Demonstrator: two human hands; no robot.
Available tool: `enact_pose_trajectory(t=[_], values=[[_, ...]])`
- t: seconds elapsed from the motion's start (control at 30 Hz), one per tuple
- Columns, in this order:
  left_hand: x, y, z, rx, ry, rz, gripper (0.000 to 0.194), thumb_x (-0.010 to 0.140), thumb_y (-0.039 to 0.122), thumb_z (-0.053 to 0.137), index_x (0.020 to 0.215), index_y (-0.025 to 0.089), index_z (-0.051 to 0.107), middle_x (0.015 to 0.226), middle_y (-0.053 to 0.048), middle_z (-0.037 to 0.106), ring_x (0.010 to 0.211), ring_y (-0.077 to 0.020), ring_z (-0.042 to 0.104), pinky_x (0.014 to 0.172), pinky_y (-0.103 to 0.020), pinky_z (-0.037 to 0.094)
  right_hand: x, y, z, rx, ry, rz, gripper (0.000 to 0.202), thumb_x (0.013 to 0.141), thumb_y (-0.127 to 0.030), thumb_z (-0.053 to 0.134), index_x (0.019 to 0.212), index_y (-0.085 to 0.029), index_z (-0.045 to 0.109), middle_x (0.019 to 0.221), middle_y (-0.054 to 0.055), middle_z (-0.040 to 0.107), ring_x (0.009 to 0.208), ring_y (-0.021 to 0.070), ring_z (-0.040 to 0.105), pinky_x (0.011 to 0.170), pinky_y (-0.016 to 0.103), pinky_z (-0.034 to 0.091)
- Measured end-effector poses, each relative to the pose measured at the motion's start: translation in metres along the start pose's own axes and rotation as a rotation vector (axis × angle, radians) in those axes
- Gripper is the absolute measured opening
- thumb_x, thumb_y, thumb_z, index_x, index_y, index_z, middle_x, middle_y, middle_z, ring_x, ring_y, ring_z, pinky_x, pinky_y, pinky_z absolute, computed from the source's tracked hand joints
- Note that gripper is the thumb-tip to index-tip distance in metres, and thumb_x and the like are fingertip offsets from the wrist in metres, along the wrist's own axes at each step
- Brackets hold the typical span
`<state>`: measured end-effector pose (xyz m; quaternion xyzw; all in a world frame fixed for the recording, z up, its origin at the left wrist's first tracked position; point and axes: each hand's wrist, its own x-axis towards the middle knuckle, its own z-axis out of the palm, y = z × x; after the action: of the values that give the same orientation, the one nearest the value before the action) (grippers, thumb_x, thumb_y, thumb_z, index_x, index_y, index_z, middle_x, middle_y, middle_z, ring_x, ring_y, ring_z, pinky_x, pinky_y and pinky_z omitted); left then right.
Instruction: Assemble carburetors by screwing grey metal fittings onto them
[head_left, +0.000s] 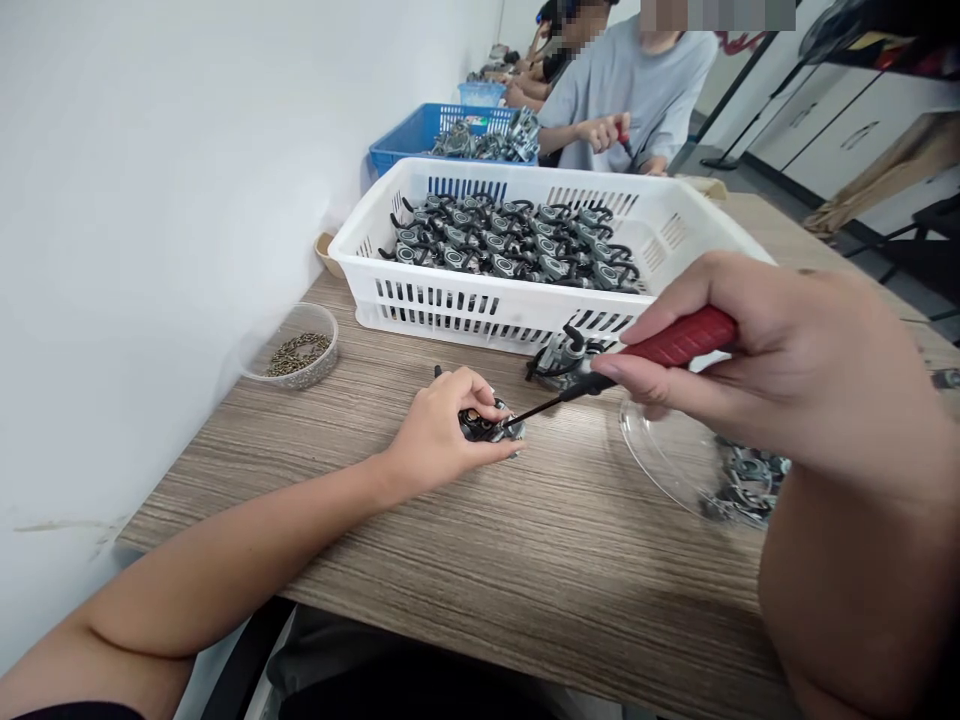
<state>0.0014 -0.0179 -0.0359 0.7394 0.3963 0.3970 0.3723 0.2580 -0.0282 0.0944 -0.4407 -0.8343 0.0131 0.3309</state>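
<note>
Head view: screwdriver (645, 355) tip down-left

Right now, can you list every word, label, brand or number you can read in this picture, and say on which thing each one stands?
No readable text in this view.
Screwdriver in the right hand: red handle, no lettering shows.
Metal part under the left hand: any marks too small to read.
White basket and blue basket: no label shows.
Red marks on the far wall: cut off and unreadable.
</note>
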Motion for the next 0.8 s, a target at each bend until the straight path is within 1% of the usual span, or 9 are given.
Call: enact_pose_trajectory(t=[0.1, 0.17, 0.23, 0.3, 0.37, 0.47, 0.57, 0.7, 0.8], values=[[0.001, -0.001, -0.001, 0.028, 0.002, 0.036, 0.045, 0.072, 0.035, 0.101, 0.093, 0.023, 0.063, 0.097, -0.004, 0.082, 0.096, -0.0262, 0.078, 0.089, -0.043, 0.062, 0.002, -0.001, 0.001, -0.014, 0.019, 0.014, 0.033, 0.097, -0.050, 0.078, 0.082, -0.029, 0.058, 0.060, -0.004, 0.066, 0.046, 0.0163, 0.056, 0.048, 0.035, 0.043], [0.001, -0.002, -0.001, 0.057, 0.004, 0.070, 0.039, 0.074, 0.036, 0.100, 0.092, 0.023, 0.068, 0.095, -0.003, 0.081, 0.094, -0.0248, 0.076, 0.086, -0.041, 0.062, 0.004, 0.004, -0.001, 0.013, -0.047, 0.015, 0.027, 0.095, -0.049, 0.079, 0.092, -0.029, 0.062, 0.069, -0.002, 0.071, 0.052, 0.0182, 0.062, 0.047, 0.034, 0.044], [0.001, -0.002, -0.001, 0.079, 0.004, 0.095, 0.035, 0.075, 0.036, 0.100, 0.094, 0.024, 0.074, 0.093, -0.002, 0.082, 0.094, -0.0244, 0.074, 0.085, -0.040, 0.062, 0.005, 0.012, -0.006, 0.086, -0.146, -0.039, 0.027, 0.095, -0.045, 0.079, 0.112, -0.029, 0.065, 0.104, 0.005, 0.080, 0.080, 0.0240, 0.076, 0.056, 0.034, 0.056], [0.001, -0.002, -0.001, 0.091, 0.002, 0.117, 0.032, 0.076, 0.035, 0.099, 0.098, 0.025, 0.078, 0.093, -0.002, 0.084, 0.095, -0.0246, 0.072, 0.087, -0.042, 0.062, 0.005, 0.019, -0.010, 0.196, -0.249, -0.118, 0.031, 0.099, -0.035, 0.075, 0.127, -0.029, 0.064, 0.141, 0.012, 0.071, 0.123, 0.0298, 0.073, 0.082, 0.037, 0.065], [0.001, -0.004, 0.000, 0.093, 0.004, 0.135, 0.031, 0.077, 0.034, 0.099, 0.101, 0.026, 0.081, 0.093, -0.001, 0.085, 0.094, -0.0247, 0.071, 0.090, -0.044, 0.062, 0.006, 0.024, -0.012, 0.348, -0.308, -0.156, 0.029, 0.102, -0.025, 0.070, 0.130, -0.028, 0.064, 0.146, 0.013, 0.068, 0.136, 0.0299, 0.067, 0.097, 0.039, 0.065], [0.000, -0.009, 0.002, 0.065, 0.017, 0.143, 0.030, 0.078, 0.035, 0.098, 0.102, 0.027, 0.084, 0.096, -0.001, 0.086, 0.094, -0.0254, 0.069, 0.094, -0.049, 0.062, 0.006, 0.026, -0.007, 0.543, -0.293, -0.101, 0.021, 0.102, -0.021, 0.072, 0.121, -0.027, 0.064, 0.121, 0.009, 0.079, 0.113, 0.0249, 0.079, 0.086, 0.035, 0.068], [0.000, -0.012, 0.004, 0.032, 0.027, 0.142, 0.029, 0.077, 0.035, 0.099, 0.101, 0.027, 0.085, 0.099, -0.002, 0.086, 0.097, -0.0263, 0.070, 0.099, -0.051, 0.063, 0.006, 0.023, 0.001, 0.556, -0.214, -0.087, 0.019, 0.099, -0.022, 0.077, 0.111, -0.026, 0.063, 0.107, 0.006, 0.081, 0.099, 0.0217, 0.082, 0.079, 0.031, 0.068], [0.001, -0.014, 0.004, 0.006, 0.038, 0.167, 0.026, 0.076, 0.034, 0.100, 0.098, 0.027, 0.086, 0.096, -0.002, 0.086, 0.094, -0.0243, 0.068, 0.106, -0.053, 0.063, 0.005, 0.015, 0.006, 0.328, -0.057, -0.073, 0.020, 0.095, -0.031, 0.084, 0.107, -0.025, 0.070, 0.096, 0.003, 0.082, 0.083, 0.0192, 0.080, 0.072, 0.031, 0.066], [0.001, -0.013, 0.004, 0.002, 0.036, 0.174, 0.027, 0.075, 0.033, 0.100, 0.098, 0.026, 0.087, 0.095, -0.003, 0.086, 0.094, -0.0243, 0.067, 0.107, -0.054, 0.062, 0.005, 0.009, 0.007, 0.062, 0.046, -0.057, 0.019, 0.096, -0.040, 0.083, 0.090, -0.026, 0.071, 0.071, -0.002, 0.075, 0.057, 0.0146, 0.067, 0.053, 0.030, 0.052]])
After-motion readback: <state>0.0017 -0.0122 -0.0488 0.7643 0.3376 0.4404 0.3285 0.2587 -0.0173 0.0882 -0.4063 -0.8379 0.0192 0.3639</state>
